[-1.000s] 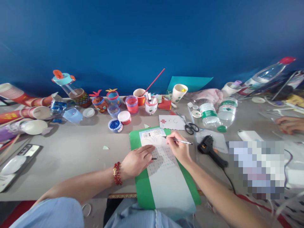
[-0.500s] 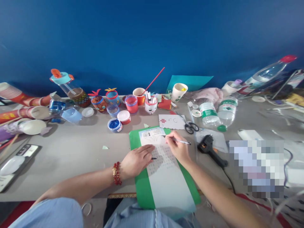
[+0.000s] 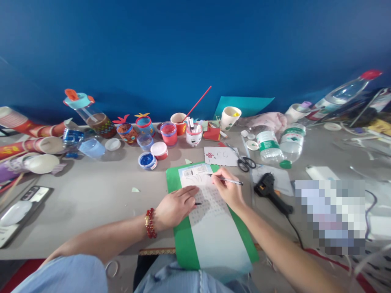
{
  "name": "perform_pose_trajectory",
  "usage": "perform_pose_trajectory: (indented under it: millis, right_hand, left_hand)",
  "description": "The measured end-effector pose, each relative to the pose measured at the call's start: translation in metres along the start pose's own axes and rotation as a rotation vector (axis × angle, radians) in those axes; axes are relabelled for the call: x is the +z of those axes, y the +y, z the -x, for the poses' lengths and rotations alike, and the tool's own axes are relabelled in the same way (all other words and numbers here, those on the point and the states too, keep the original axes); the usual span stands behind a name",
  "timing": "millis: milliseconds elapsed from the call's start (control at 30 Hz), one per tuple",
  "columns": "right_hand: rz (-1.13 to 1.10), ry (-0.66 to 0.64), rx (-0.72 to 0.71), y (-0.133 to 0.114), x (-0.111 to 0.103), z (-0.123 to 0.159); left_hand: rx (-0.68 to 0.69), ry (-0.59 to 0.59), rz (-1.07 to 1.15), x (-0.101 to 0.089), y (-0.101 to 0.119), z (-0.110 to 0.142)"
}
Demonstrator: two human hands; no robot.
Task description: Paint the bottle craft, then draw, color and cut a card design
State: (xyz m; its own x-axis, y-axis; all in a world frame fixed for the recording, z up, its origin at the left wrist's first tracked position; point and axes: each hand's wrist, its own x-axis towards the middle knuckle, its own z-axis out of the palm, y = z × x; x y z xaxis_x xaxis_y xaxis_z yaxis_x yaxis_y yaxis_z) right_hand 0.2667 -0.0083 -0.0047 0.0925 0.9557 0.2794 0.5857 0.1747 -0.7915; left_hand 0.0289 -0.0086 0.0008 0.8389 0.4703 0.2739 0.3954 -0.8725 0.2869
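Observation:
My right hand (image 3: 228, 188) pinches a thin silver pen (image 3: 234, 181), its tip on the upper part of a white printed sheet (image 3: 214, 228). That sheet lies on a green sheet (image 3: 183, 240) hanging over the table's near edge. My left hand (image 3: 176, 206), with a red bead bracelet (image 3: 150, 223) at the wrist, rests on the white sheet's left edge with fingers curled; a small dark tip (image 3: 198, 203) pokes out from under them, and what it belongs to is hidden.
A black glue gun (image 3: 270, 191) lies right of the sheets, scissors (image 3: 246, 163) and a small white card (image 3: 220, 156) beyond them. Paint pots, decorated cups and a blue-lidded bottle (image 3: 91, 112) line the back. Two water bottles (image 3: 279, 144) lie at right; paper cups are stacked at far left.
The pen tip has crept slightly left on the sheet. Another person's hand at the far right edge, seen a second ago, has left the view. My left hand has stayed put.

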Motion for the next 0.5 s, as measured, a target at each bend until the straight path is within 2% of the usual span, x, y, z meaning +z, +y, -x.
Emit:
perform_pose_trajectory:
  millis: [500]
  right_hand:
    - [-0.006, 0.016, -0.001, 0.0003, -0.0003, 0.0004]
  left_hand:
    - [0.004, 0.014, -0.027, -0.0031, 0.0009, -0.0008]
